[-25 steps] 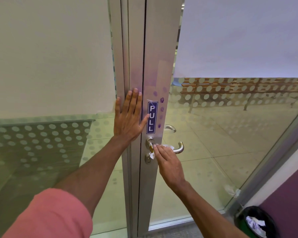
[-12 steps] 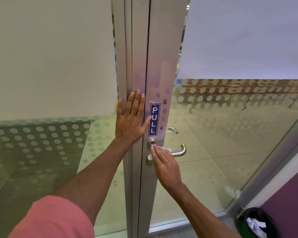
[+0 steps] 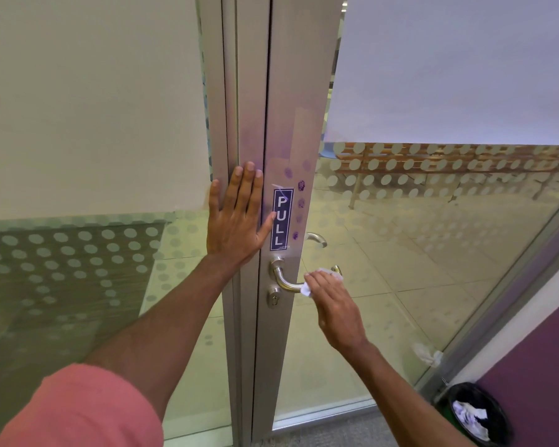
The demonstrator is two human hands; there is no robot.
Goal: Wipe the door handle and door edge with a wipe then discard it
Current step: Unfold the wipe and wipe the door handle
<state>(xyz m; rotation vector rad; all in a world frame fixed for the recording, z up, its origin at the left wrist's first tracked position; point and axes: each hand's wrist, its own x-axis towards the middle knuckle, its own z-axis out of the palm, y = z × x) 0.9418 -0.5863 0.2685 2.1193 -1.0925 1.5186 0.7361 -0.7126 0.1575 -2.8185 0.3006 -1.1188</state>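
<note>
Door handle: a brushed-metal lever mounted on the aluminium door stile, curving from its round base toward the right. The right hand covers the outer part of the lever, fingers together and pressed down over a crumpled white wipe, which shows at the fingertips and under the palm edge. A keyhole cylinder sits just below the lever's base. A second lever is visible through the glass on the far side.

Directly above the handle a dark blue vertical sticker reads "PULL" in white letters. Purple fingerprint smudges mark the stile just right of the sticker.

The left hand lies flat against the adjoining frame, fingers extended and close together, thumb spread toward the sticker; a pink sleeve shows at lower left.

Frosted dot-patterned glass panels flank the stile. At lower right a black bin holds crumpled white paper. Another crumpled white scrap lies on the floor behind the glass.
</note>
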